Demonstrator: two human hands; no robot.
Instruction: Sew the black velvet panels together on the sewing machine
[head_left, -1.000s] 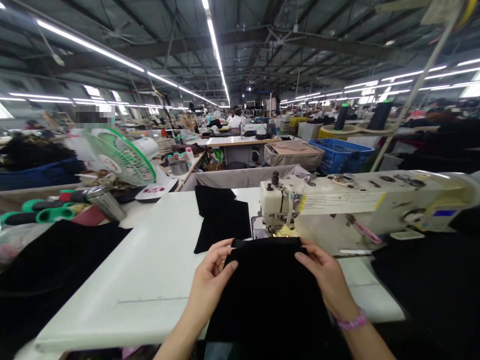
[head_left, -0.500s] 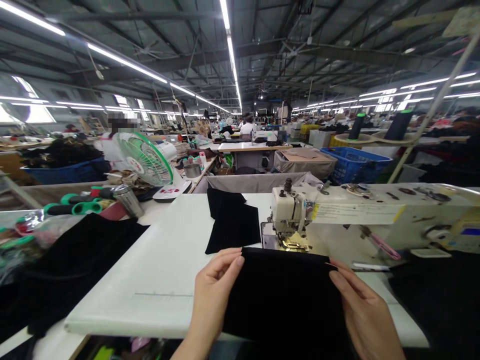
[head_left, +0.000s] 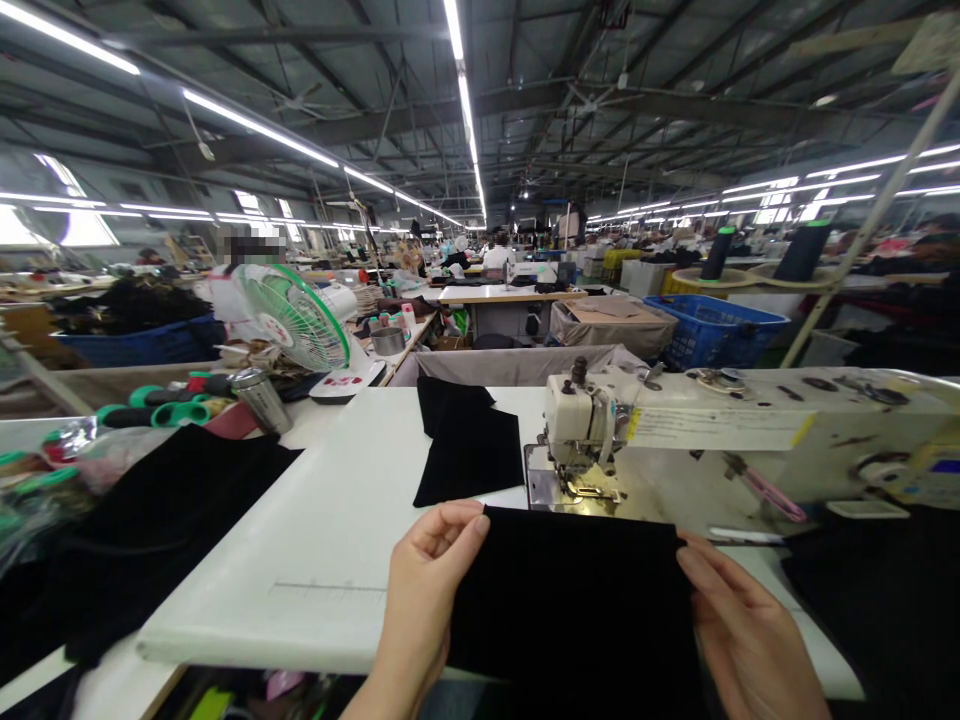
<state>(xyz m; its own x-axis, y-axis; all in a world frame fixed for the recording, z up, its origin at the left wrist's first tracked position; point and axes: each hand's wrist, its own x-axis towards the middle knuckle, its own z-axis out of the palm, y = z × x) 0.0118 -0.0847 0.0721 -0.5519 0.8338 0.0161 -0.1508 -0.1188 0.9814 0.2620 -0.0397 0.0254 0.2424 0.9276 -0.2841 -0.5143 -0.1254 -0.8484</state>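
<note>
A black cloth (head_left: 577, 600) is stretched between my two hands just in front of the sewing machine (head_left: 585, 420). My left hand (head_left: 431, 585) pinches its upper left corner between thumb and fingers. At the upper right corner, my right hand (head_left: 746, 610) grips the cloth the same way. The cloth's top edge runs nearly straight, a little below the lit needle plate. Other black fabric pieces (head_left: 472, 455) lie on the white table (head_left: 315, 540), left of the machine head.
More black fabric (head_left: 172, 500) lies at the left beside thread spools (head_left: 161, 410) and a metal flask (head_left: 259, 398). A green-rimmed fan (head_left: 296, 315) stands behind. Dark cloth (head_left: 885, 590) lies at the right. Pink-handled snips (head_left: 772, 492) rest against the machine.
My right hand has moved slightly right and down with its corner of the cloth, and the top edge looks longer and tauter. My left hand has barely moved.
</note>
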